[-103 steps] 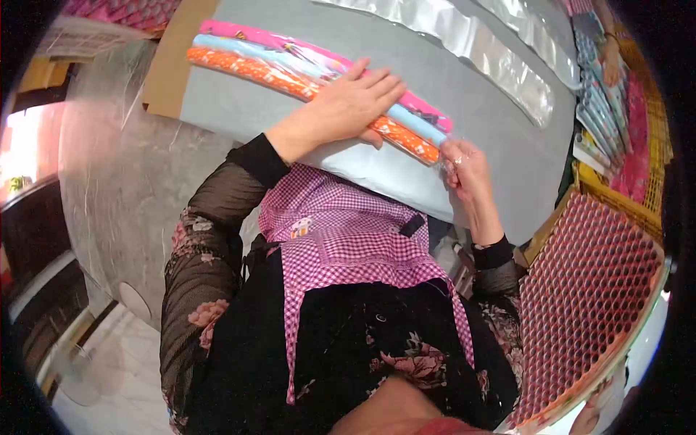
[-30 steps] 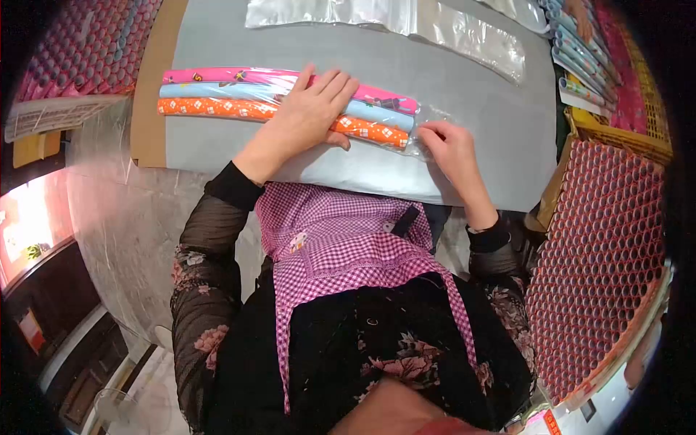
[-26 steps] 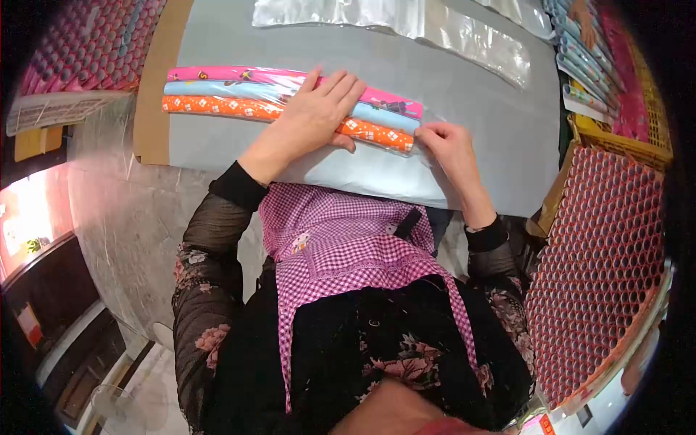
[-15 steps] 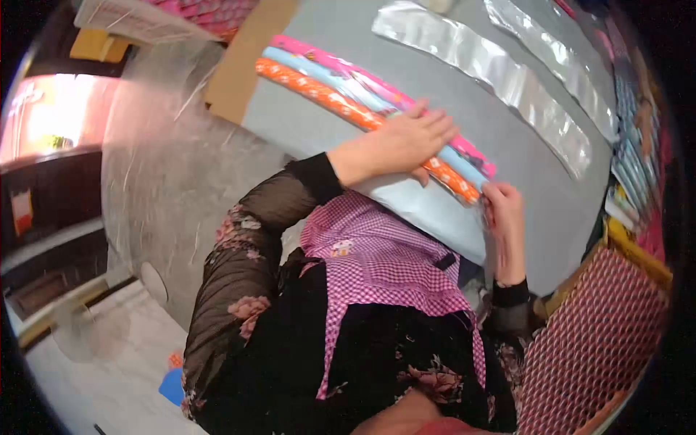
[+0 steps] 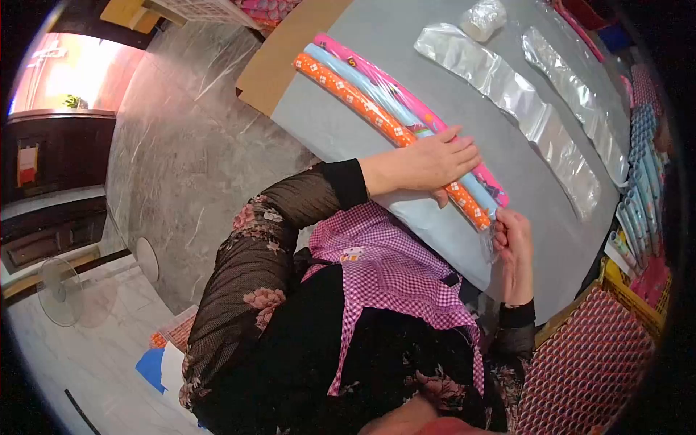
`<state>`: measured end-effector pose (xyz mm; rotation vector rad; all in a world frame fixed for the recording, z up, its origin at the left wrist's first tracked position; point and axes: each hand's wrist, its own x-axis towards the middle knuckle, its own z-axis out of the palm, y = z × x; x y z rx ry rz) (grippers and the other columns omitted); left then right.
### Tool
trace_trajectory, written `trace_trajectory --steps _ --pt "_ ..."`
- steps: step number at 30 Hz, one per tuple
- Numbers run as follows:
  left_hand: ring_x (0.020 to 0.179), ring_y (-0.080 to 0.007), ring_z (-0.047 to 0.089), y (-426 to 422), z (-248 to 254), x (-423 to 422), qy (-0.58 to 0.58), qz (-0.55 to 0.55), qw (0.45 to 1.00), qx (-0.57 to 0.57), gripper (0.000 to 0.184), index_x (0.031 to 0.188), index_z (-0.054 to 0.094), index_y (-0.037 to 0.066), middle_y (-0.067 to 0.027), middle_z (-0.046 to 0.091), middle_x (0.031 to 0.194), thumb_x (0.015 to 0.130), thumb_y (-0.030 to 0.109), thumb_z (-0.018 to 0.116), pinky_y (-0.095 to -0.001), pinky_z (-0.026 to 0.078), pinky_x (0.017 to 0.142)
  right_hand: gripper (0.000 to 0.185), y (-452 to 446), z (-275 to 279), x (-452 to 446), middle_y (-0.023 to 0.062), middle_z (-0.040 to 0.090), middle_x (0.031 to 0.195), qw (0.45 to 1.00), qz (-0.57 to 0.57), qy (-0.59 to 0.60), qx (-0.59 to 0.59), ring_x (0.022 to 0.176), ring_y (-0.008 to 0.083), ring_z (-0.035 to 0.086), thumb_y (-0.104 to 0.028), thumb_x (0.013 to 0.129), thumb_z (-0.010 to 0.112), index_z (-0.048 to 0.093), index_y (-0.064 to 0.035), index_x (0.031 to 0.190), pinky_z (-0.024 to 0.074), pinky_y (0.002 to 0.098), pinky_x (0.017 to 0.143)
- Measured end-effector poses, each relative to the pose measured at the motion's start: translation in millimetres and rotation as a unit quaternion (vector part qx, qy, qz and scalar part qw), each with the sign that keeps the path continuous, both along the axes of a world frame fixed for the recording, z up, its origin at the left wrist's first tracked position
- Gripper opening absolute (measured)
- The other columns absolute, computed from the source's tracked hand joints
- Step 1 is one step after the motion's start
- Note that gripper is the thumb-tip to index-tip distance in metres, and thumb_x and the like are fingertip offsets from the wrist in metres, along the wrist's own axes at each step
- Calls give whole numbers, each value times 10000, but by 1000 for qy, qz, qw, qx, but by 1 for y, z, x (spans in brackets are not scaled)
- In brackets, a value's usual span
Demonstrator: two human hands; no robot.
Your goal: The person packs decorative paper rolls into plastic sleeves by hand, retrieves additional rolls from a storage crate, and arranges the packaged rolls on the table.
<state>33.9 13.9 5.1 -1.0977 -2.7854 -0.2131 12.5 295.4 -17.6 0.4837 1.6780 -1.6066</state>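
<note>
Three patterned paper rolls lie side by side on the grey tabletop: an orange roll [image 5: 355, 100] nearest me, a light blue roll [image 5: 370, 90] in the middle and a pink roll [image 5: 391, 87] on the far side. Across their right half rests my left hand [image 5: 431, 161], fingers stretched out over the rolls and thumb at the near edge of the orange one. My right hand [image 5: 515, 235] is at the rolls' right end, its fingers closed on a clear plastic sleeve [image 5: 491, 246] that hangs past the ends. Part of the rolls is hidden under my left hand.
Flat clear plastic sleeves [image 5: 507, 94] lie farther back, with more sleeves [image 5: 573, 87] beyond. A clear wrapped bundle [image 5: 483, 20] sits at the far edge. Patterned rolls [image 5: 645, 188] stand at the right above a yellow crate [image 5: 638, 293]. Cardboard [image 5: 290, 51] borders the table's left side.
The camera view has shifted, so everything appears farther right and lower. My left hand stays on the rolls; my right hand stays at their end and looks less blurred.
</note>
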Motion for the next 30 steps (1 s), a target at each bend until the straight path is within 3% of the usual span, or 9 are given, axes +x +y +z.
trace_trajectory --steps 3,9,15,18,25,30 --pt "1254 -273 448 -1 0 1 17 0 1000 2 989 1301 458 -35 -123 509 1242 560 553 749 -471 325 1083 204 0 -1 1 -22 456 590 1000 3 -12 -9 381 51 335 -200 887 621 517 -76 763 265 219 338" --pt "1289 -287 425 -3 -3 0 -5 -3 1000 14 993 1319 446 -40 -137 493 1291 576 554 731 -480 316 1085 229 3 3 11 -15 528 600 993 40 90 66 399 35 392 -218 902 639 579 -50 758 279 209 347" --pt "1290 -288 425 -1 -2 -1 -6 -5 1000 -5 1000 1330 437 -36 -131 498 1290 574 545 740 -486 304 1096 191 -3 11 8 -9 567 608 989 -8 118 85 400 33 396 -200 901 629 622 -33 808 276 205 354" --pt "1288 -287 426 0 0 -1 -13 -1 1000 -10 997 1328 438 -36 -132 500 1287 575 542 741 -484 305 1096 211 -7 9 3 -30 542 563 988 -2 133 78 415 24 398 -205 870 635 622 -51 725 271 201 384" --pt "1279 -298 433 0 -5 -4 -20 -17 1000 17 974 1320 441 -46 -148 499 1292 592 528 739 -468 311 1094 243 -4 1 -2 -23 530 571 968 48 185 160 418 39 408 -218 874 636 619 -44 705 273 220 372" --pt "1283 -320 431 2 -4 -6 -57 -28 998 12 977 1326 417 -57 -175 488 1310 593 489 762 -453 309 1103 200 -10 8 -4 -12 540 572 974 55 180 126 411 49 422 -197 857 628 641 -36 738 280 229 373"
